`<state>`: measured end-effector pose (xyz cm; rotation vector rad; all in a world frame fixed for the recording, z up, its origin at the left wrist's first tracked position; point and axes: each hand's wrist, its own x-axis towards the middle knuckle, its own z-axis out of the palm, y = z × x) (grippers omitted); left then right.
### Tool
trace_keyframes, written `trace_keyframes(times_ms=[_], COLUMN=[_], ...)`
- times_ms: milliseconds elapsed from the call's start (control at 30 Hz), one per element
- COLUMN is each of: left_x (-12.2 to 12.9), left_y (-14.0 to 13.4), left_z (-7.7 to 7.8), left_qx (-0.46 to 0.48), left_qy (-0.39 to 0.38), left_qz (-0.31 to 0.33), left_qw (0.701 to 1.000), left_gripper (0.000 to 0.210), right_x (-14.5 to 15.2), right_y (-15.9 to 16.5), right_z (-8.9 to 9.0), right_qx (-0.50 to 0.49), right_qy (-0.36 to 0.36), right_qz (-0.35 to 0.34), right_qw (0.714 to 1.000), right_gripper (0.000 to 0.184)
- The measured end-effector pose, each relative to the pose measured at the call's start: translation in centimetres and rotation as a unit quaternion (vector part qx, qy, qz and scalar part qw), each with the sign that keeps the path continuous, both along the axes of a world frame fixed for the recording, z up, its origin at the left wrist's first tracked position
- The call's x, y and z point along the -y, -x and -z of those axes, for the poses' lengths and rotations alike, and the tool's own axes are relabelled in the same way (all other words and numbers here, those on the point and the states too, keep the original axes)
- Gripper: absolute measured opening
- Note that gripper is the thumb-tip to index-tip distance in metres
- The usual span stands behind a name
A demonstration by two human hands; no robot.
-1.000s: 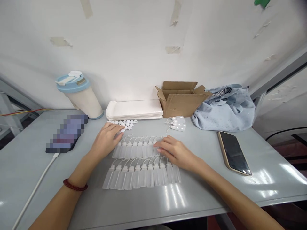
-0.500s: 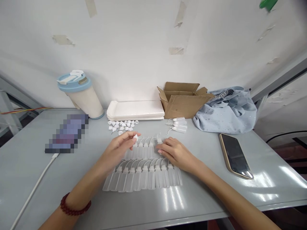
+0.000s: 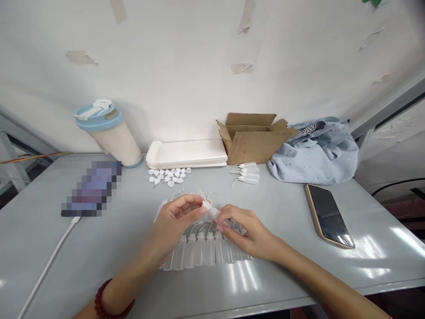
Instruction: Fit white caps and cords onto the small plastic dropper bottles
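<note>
Over the middle of the table, my left hand (image 3: 177, 221) pinches a small white cap (image 3: 206, 205) between thumb and fingertips. My right hand (image 3: 252, 230) is closed around a small clear squeeze bottle (image 3: 214, 214), tilted with its top toward the cap. Cap and bottle top meet between my hands; whether the cap is seated cannot be made out. Beneath them lies a front row of clear bottles (image 3: 199, 252) with thin curved tails at their tops. Another row behind is mostly covered by my hands. Loose white caps (image 3: 170, 176) lie scattered behind my left hand.
Several bottles (image 3: 249, 173) lie before an open cardboard box (image 3: 254, 144). White envelopes (image 3: 189, 153) are stacked beside it. A tumbler (image 3: 116, 139) and a phone (image 3: 94, 186) with a cable (image 3: 49, 261) stand left; another phone (image 3: 328, 215) and a blue cloth bag (image 3: 315, 155) are right.
My right hand has lifted a bottle from the back row. My left hand has moved right with the cap, bringing it to the bottle's top.
</note>
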<state>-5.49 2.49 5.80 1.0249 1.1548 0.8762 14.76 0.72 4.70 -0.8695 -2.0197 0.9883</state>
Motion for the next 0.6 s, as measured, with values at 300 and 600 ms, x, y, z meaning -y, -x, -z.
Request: trace_keyframes(times_ms=[300,600], left_x=[0.56,0.75], left_y=[-0.04,0.08], left_z=[-0.02,0.54], left_qx=[-0.028,-0.07], left_qy=[-0.053,-0.132], left_qz=[0.048,0.068], left_qw=[0.997,0.986], left_gripper=[0.019,0.013], right_x=[0.21,-0.18], right_y=[-0.24,-0.2], right_z=[-0.79,0.03], right_qx=[-0.095,-0.228], right_qy=[0.227,0.368], right_qz=[-0.027,-0.091], right_qw=[0.969,0.897], right_gripper=[0.01,0.02])
